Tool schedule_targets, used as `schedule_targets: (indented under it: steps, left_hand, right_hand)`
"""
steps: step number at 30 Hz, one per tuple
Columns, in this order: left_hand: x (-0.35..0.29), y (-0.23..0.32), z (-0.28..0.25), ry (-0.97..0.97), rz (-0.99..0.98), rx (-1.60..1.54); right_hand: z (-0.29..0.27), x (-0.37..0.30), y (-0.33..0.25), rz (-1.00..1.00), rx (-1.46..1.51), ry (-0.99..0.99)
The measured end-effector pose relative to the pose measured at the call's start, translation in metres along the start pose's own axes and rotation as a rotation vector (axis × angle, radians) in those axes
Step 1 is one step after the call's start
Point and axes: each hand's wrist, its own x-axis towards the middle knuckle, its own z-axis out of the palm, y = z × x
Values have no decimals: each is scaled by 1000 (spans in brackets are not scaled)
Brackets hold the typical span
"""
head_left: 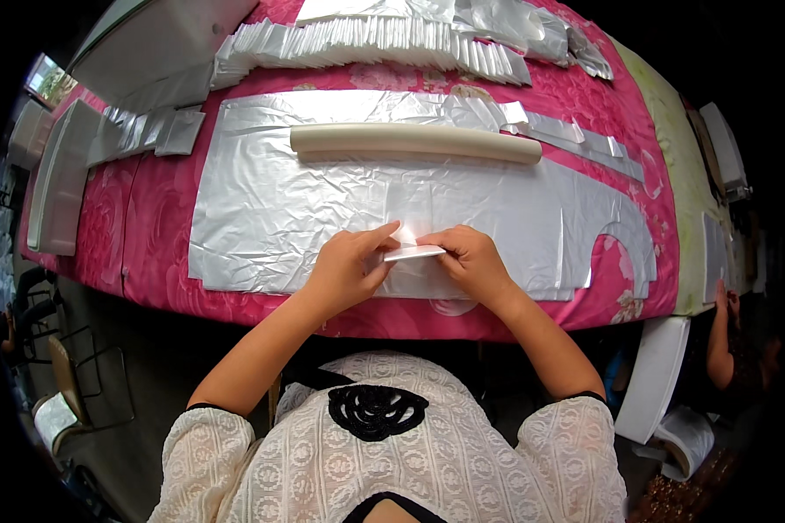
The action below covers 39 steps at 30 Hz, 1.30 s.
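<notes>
A small flat silvery packet is pinched between both hands just above the near edge of the table. My left hand grips its left end with thumb and fingers. My right hand holds its right end. Under the hands lies a large crinkled sheet of clear silvery plastic film spread on the pink flowered tablecloth. A long cream-coloured roll lies across the film beyond the hands.
A long row of folded silvery packets runs along the far side. More folded pieces sit at the far left, beside white boards. Another person's arm shows at the right edge. A chair stands at lower left.
</notes>
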Motion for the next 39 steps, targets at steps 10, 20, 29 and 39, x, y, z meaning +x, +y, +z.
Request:
schedule_targets:
  steps: [10, 20, 29, 39]
  left_hand:
    - [36, 2, 0, 59, -592, -4]
    - [24, 4, 14, 104, 56, 278]
    - [32, -6, 44, -54, 44, 535]
    - [31, -7, 45, -102, -17, 541]
  right_hand:
    - [-10, 42, -9, 595, 118, -189]
    - [-6, 50, 7, 712, 315, -193]
    - [-8, 55, 5, 766, 317, -237]
    - [-6, 36, -19, 451, -275, -83]
